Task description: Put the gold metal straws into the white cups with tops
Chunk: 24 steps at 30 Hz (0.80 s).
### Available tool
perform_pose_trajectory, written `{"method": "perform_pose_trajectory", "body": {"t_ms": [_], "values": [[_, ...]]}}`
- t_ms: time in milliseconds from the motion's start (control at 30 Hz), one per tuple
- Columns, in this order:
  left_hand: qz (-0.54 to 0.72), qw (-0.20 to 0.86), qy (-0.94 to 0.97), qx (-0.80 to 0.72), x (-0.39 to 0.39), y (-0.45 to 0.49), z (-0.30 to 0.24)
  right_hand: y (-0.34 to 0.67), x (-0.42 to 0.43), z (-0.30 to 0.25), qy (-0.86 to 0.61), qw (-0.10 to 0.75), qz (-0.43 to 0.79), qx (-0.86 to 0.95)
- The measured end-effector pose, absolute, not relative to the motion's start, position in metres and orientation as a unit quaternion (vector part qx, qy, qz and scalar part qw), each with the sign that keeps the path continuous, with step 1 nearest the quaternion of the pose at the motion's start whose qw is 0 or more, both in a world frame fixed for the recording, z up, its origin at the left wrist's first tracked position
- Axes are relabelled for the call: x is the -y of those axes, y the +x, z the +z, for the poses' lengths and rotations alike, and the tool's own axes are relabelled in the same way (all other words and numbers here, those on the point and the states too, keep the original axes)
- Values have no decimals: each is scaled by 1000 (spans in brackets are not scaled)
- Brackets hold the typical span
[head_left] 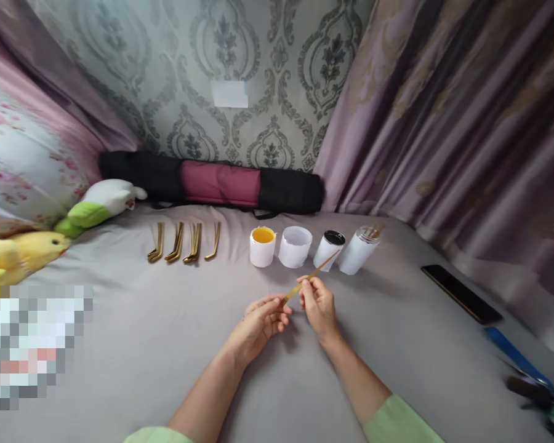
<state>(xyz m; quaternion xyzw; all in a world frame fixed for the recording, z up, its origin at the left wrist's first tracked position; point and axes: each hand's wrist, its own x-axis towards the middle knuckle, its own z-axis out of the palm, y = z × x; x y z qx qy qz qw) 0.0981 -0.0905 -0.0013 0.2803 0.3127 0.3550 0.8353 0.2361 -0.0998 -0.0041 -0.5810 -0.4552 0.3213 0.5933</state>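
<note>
A slim gold-coloured metal straw (pixel 324 264) slants up to the right between my hands, in front of the white-wrapped containers. My right hand (pixel 319 306) pinches it near the middle. At its lower end, the thumb and fingers of my left hand (pixel 261 325) close around it, hiding that tip. Similar gold straws with bent ends lie in small groups (pixel 192 243) at the left. Beyond my hands stand a white cup with a yellow inside (pixel 262 249), a plain white cup (pixel 295 247), a white can with a dark inside (pixel 327 251) and a taller white jar (pixel 356 253) with gold sticks poking out.
A grey sheet (pixel 166 332) covers the surface. A black and maroon roll bag (pixel 219 184) lies along the wall. Plush toys (pixel 102 203) and a pixelated patch are at the left. A phone (pixel 461 293) and a blue strip-like object (pixel 517 354) lie at the right.
</note>
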Motion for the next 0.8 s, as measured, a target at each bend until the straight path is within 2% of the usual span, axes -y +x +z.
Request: {"method": "perform_pose_trajectory", "body": {"t_ms": [400,800], "values": [[333,844,260,-330,90,97,-1,237,100,-6,-569,611,353,423],[330,846,246,-340,89,97,-1,259,95,12,-574,659,307,377]]}}
